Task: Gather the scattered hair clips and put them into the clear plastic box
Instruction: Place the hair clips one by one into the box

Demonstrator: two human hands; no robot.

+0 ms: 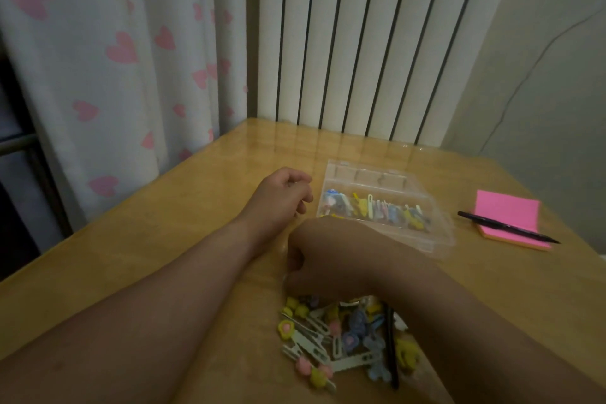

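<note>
The right hand (328,259) is held over the hair clips (328,341) at 6 o'clock, and its finger state cannot be told. The left hand (278,197) is loosely curled and empty at 9 o'clock of the clear plastic box (437,234).

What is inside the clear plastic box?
A row of colourful hair clips lies inside the clear plastic box, yellow and blue among them. The right hand covers its near left corner, hiding anything there.

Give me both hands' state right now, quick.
Left hand: loosely curled beside the clear plastic box, nothing seen in it.
Right hand: fingers hidden, down on the pile of hair clips; grip cannot be told.
</note>
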